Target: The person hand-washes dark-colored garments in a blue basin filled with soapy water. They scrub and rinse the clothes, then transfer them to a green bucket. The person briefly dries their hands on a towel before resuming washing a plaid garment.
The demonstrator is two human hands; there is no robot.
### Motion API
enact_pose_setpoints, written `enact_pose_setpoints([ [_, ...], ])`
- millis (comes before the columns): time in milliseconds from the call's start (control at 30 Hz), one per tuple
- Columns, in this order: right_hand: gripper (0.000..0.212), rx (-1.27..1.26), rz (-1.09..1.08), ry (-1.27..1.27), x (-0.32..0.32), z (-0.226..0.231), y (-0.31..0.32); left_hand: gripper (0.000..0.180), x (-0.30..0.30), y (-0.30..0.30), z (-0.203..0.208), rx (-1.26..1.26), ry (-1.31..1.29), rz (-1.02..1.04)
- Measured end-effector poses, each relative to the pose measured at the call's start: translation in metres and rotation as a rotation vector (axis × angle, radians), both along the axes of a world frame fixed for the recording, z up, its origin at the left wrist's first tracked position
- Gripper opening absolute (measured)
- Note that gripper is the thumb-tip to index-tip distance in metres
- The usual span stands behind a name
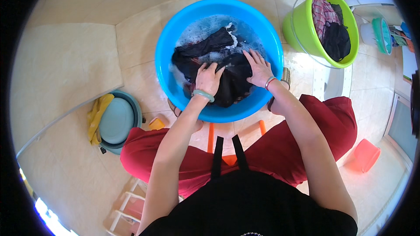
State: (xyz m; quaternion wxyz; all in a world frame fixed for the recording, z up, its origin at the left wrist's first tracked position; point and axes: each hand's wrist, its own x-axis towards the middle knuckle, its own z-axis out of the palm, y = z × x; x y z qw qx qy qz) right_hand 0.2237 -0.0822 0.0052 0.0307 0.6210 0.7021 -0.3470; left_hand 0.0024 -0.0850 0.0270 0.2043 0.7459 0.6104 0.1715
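Observation:
A large blue basin on the floor before me holds foamy water and soaked dark clothes. In its near half lies a wet black garment. My left hand, with a pale green bangle at the wrist, closes its fingers on a fold of this cloth. On the garment's right side rests my right hand, fingers spread and palm down, a reddish band and a bangle on its wrist. Farther back in the suds, a bunched dark cloth carries a strip of white trim.
Back right stands a green bucket with plaid and black clothes. At left, a grey-blue basin has a yellow cloth over its edge. A pink container sits at right, a white rack at lower left.

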Motion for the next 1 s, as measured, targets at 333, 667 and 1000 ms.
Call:
enact_pose_setpoints([
  [333, 0.045, -0.123, -0.484, 0.881, -0.010, 0.018, 0.005, 0.040, -0.015, 0.041, 0.164, -0.543, -1.440, 0.459],
  [667, 0.046, 0.154, -0.646, 0.960, -0.020, 0.037, 0.080, 0.039, -0.086, 0.094, 0.017, -0.654, -1.558, 0.702],
  [1000, 0.058, 0.539, -0.088, 0.103, -0.096, -0.028, 0.111, 0.079, -0.014, 0.087, -0.111, -0.360, -0.387, 0.370],
])
